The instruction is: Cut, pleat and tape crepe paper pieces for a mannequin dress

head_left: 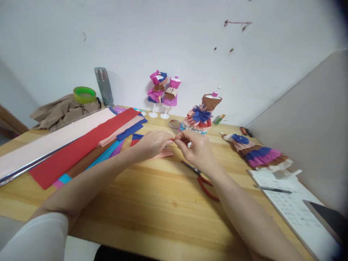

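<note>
Over the middle of the table, my left hand [153, 145] and my right hand [196, 149] meet fingertip to fingertip. Both are closed in a pinch on a tiny red piece [172, 139], perhaps crepe paper, mostly hidden by the fingers. Red-handled scissors [208, 188] lie beneath my right hand and forearm. Behind and below my left hand are small strips of blue and red crepe paper [136, 137] and a pink strip [164, 153]. A small dress form [212, 103] in brown, with a blue and pink paper flower, stands beyond my right hand.
Long crepe paper sheets [89, 146] spread across the left. Behind them are a flask [104, 87], green tape roll [85, 95] and brown cloth [59, 114]. Two dressed forms [170, 93] stand by the wall. A ruffled dress [261, 154], pen [276, 190] and written sheet [288, 206] lie right.
</note>
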The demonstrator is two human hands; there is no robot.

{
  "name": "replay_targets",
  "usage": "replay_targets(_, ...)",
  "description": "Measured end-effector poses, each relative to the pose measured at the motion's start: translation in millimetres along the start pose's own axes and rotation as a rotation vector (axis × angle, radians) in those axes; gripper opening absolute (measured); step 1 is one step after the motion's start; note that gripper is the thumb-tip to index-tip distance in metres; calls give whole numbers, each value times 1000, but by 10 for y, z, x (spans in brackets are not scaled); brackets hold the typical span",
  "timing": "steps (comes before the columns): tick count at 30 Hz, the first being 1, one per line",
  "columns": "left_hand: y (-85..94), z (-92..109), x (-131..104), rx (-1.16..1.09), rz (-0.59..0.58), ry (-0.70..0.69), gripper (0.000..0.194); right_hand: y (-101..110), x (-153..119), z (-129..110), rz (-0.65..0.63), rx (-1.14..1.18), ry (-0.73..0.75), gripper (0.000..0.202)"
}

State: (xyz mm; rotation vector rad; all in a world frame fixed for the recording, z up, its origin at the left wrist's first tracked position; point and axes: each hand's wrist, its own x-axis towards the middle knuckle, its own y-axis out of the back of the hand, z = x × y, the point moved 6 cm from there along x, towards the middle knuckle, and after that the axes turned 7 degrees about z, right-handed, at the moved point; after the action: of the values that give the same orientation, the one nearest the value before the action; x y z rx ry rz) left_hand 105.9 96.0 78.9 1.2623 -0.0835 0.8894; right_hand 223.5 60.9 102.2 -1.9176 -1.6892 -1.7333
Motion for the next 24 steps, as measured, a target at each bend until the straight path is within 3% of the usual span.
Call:
replay_targets(7, 50, -23, 30, -74, -165, 140, 27, -13, 15, 156, -118, 90, -254, 12)
replay_targets(15, 96, -141, -14, -145, -333, 295, 29, 4, 16, 332, -199, 130, -396, 10)
replay_targets(24, 126, -309, -110, -307, -434, 536, 22, 131, 22, 644, -194, 166, -577, 7)
